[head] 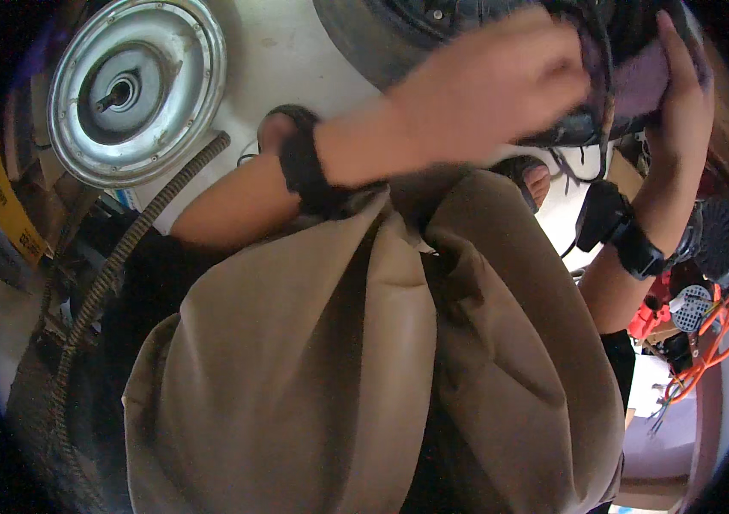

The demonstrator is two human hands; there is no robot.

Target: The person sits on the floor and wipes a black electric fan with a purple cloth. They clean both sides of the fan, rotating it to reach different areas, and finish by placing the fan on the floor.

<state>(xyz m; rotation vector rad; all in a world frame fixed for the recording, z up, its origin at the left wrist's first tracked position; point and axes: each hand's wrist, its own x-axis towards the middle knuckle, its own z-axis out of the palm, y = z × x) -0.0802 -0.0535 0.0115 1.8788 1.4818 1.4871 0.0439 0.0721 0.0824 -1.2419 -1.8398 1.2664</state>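
My left hand [493, 90] reaches across the top centre with curled, blurred fingers, over a large round black part [364, 38] that looks like a tyred wheel. Whether anything is in its grasp cannot be told. At the top right my right hand [686, 96] lies against the far side of the black parts, thumb raised; its fingers are partly hidden. Between the hands show a mauve surface [641, 83] and a black cable [608, 103]. A silver metal wheel hub [146, 122] with a short axle lies at the upper left.
A ribbed flexible tube [159, 199] curves down the left side. Brown cloth [313, 360] covers my lap. My sandalled feet are on the pale floor [262, 58]. At right are an orange cord [705, 366], red parts [647, 315] and clutter; a yellow item [11, 199] is far left.
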